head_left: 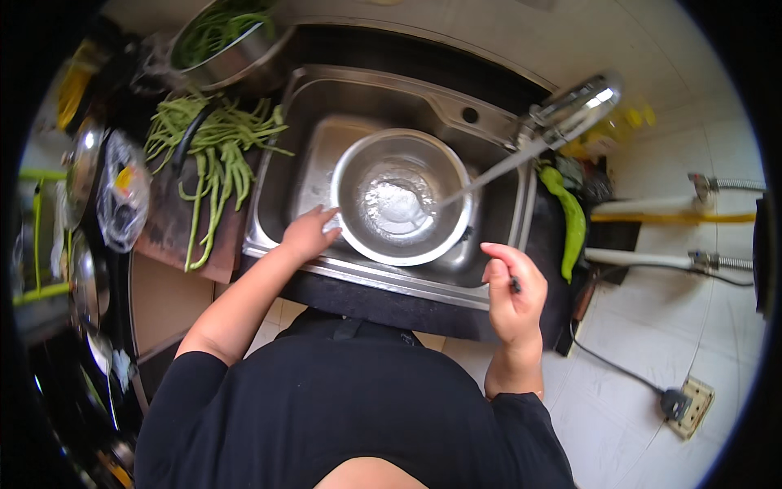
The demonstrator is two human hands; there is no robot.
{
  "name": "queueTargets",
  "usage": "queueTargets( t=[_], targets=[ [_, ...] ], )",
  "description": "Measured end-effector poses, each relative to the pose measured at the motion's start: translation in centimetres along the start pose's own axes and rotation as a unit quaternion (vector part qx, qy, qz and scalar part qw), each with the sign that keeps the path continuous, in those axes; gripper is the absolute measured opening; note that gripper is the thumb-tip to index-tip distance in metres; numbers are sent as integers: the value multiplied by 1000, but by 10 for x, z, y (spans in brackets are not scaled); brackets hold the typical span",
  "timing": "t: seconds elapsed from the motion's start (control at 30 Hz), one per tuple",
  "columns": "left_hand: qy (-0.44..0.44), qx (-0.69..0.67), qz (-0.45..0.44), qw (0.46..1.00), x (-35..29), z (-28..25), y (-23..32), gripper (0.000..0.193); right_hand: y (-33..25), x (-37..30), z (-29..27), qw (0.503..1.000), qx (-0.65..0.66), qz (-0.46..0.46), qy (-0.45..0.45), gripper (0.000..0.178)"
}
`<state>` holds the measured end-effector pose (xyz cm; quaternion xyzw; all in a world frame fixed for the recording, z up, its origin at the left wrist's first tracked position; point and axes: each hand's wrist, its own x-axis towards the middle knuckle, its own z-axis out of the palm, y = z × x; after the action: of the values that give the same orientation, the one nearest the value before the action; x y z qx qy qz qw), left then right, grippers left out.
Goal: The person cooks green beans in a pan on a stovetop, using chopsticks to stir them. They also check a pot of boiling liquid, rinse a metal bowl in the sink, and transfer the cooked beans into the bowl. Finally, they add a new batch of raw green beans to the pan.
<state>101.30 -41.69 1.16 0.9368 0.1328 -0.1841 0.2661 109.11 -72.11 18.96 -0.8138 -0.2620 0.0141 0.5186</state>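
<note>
Silver-grey metal is seen in the round bowl [352, 191], which is placed inside the sink [330, 159], toward the right part of its basin. Its mouth is turned upward, and because its outline is nearly circular, no long axis can be picked out. Shallow, rippling water [395, 204] is held at its bottom. This is fed by a slanting stream from the tap [570, 114], which is mounted at the sink's far right corner and pointed down and leftward into the bowl.

The left hand [308, 235] is held at the bowl's near left rim, its fingers and thumb spread apart and nothing seen in its grasp; whether the rim is touched cannot be told. The right hand [515, 293] is raised near the sink's front right corner, apart from the bowl, with fingers curled toward the thumb. A small dark spot is seen at them, but whether anything is held cannot be told.

To the left, long green beans [216, 143] are heaped on a cutting board [159, 232], with more contained in a metal pot [232, 69] beyond. To the right, a long green pepper [570, 224] is laid beside the sink, stretched from far to near.
</note>
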Motion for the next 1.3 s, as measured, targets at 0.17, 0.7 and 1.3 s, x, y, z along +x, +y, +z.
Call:
queueTargets(
  t=[0.17,0.7,1.3],
  targets=[
    [106,-115,147,977,-75,-20,3,50,-10,3,33,995,59,-54,-65,11],
    [275,-511,-42,813,-364,33,-137,45,-124,-46,186,980,180,-76,-27,44],
    [587,-541,-305,519,-679,247,-226,36,-298,-233,434,824,385,30,-415,49]
  ],
)
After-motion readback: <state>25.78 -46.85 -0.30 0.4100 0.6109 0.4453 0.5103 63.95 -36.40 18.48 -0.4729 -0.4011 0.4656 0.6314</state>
